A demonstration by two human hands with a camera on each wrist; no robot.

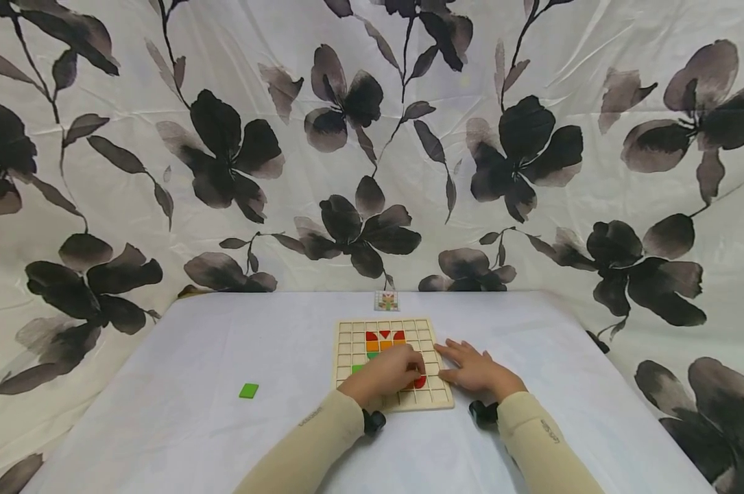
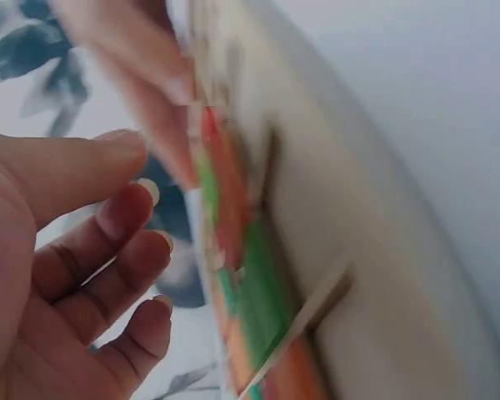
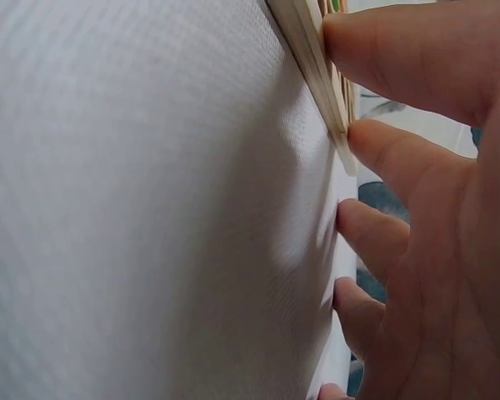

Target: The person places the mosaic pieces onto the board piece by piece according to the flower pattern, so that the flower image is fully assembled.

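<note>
A pale wooden grid board (image 1: 430, 401) lies on the table, with red, orange and green flat pieces in several of its cells. Over the board's middle, my left hand (image 1: 387, 374) hovers with fingers loosely bent and hides part of the pattern. In the left wrist view, nothing shows between that hand's thumb (image 2: 92, 171) and fingers. A red piece (image 1: 420, 382) sits close to its fingertips. My right hand (image 1: 478, 370) rests at the board's right edge with fingers spread. In the right wrist view, its thumb (image 3: 400, 54) and index finger touch the board's side.
A loose green square tile (image 1: 248, 390) lies on the white table (image 1: 193, 439) left of the board. Behind the board is a small card (image 1: 387, 300) with a coloured pattern. A floral cloth (image 1: 359, 165) hangs beyond the table's far edge.
</note>
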